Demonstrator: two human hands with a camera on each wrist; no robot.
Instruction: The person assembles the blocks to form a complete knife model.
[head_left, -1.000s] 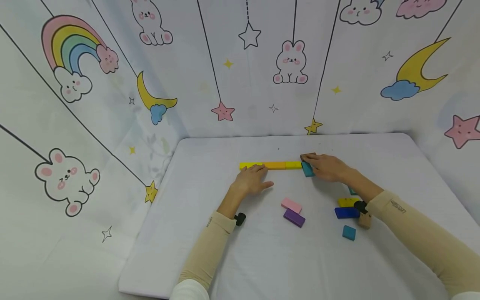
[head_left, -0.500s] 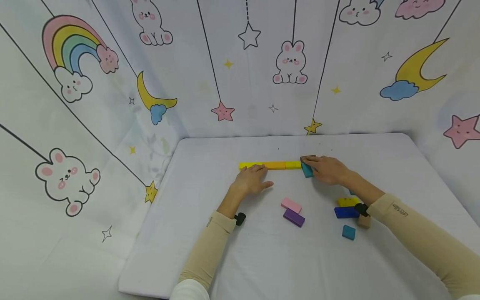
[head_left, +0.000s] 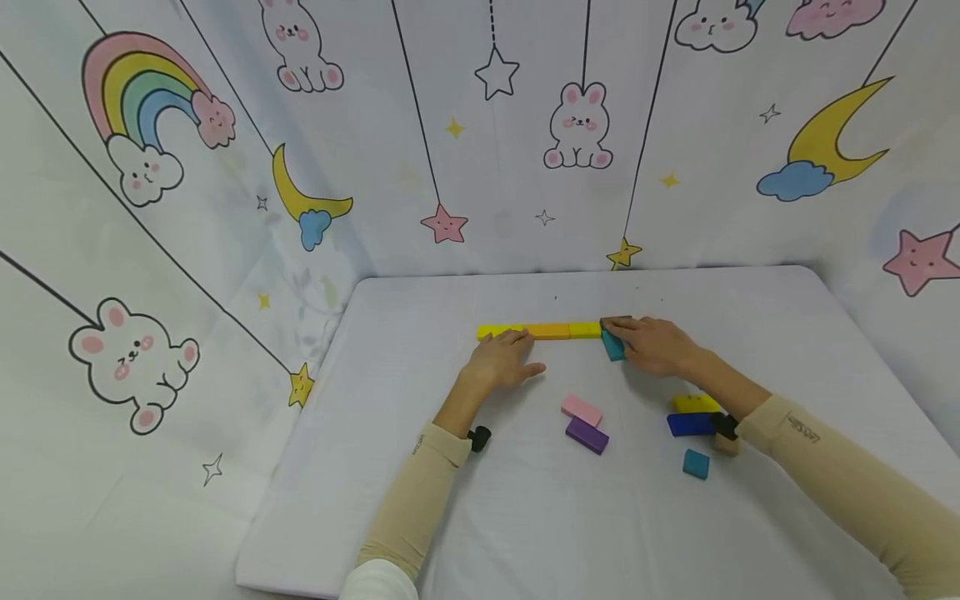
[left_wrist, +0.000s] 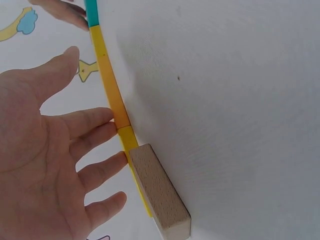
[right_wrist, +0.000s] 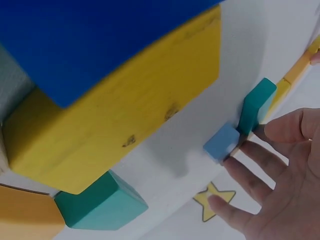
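Observation:
A row of blocks lies across the table: a yellow block point(head_left: 489, 332), an orange block point(head_left: 551, 332) and another yellow block point(head_left: 585, 330). The spread, straight fingers of my left hand point(head_left: 499, 362) touch its near side at the left. In the left wrist view, a plain wooden block point(left_wrist: 160, 187) lies against the row by those fingers. At the right end, my right hand point(head_left: 660, 345) reaches over a brown block point(head_left: 607, 321) and a slanted teal block point(head_left: 612, 345), fingers nearly straight and tips touching them. A light blue block point(right_wrist: 221, 142), seen in the right wrist view, is hidden under that hand from above.
Loose on the white tabletop point(head_left: 495, 508) are a pink block point(head_left: 582, 410), a purple block point(head_left: 587, 436) and a small teal block point(head_left: 696, 464). Below the right wrist sit a yellow block point(head_left: 693, 403), a dark blue block point(head_left: 691, 425) and a wooden block point(head_left: 725, 446).
My right hand has shifted slightly toward me, and the brown and teal blocks at the row's end have slid a little the same way. The left hand stays put.

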